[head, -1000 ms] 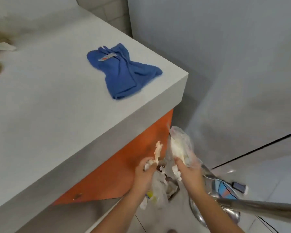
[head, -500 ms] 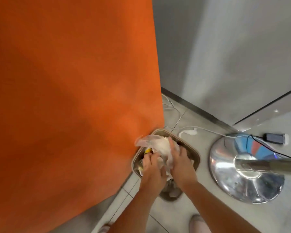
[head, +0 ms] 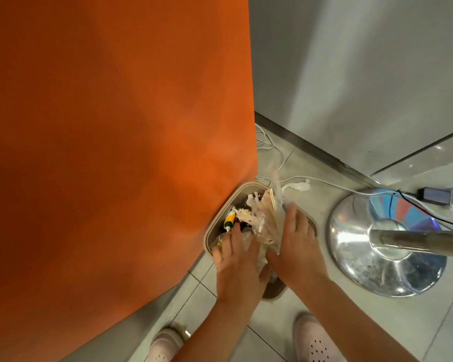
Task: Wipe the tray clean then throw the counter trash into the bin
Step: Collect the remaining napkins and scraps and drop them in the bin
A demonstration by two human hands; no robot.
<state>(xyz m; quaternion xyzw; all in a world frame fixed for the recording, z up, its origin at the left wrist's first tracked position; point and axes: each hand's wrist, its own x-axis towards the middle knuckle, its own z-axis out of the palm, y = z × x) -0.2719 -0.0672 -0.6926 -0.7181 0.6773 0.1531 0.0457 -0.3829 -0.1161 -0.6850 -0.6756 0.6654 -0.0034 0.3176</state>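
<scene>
A small beige bin [head: 213, 232] stands on the floor against the orange counter panel. It is stuffed with crumpled plastic wrap and tissue trash [head: 263, 216], and a yellow, green and white packet [head: 230, 220] lies at its left side. My left hand [head: 236, 259] lies over the near left part of the bin with fingers spread on the trash. My right hand [head: 297, 244] presses flat against the plastic on the right side. Neither hand is curled round anything. The tray and the countertop are out of view.
The orange counter panel [head: 115, 152] fills the left. A chrome round base [head: 387, 246] with a pole stands right of the bin. White cables [head: 324, 181] and a black adapter [head: 436, 195] lie on the tiled floor. My two shoes [head: 317, 340] are at the bottom.
My view dropped from the countertop with the blue cloth to the floor bin. Both hands carried the tissue and plastic down into the bin and now press on it.
</scene>
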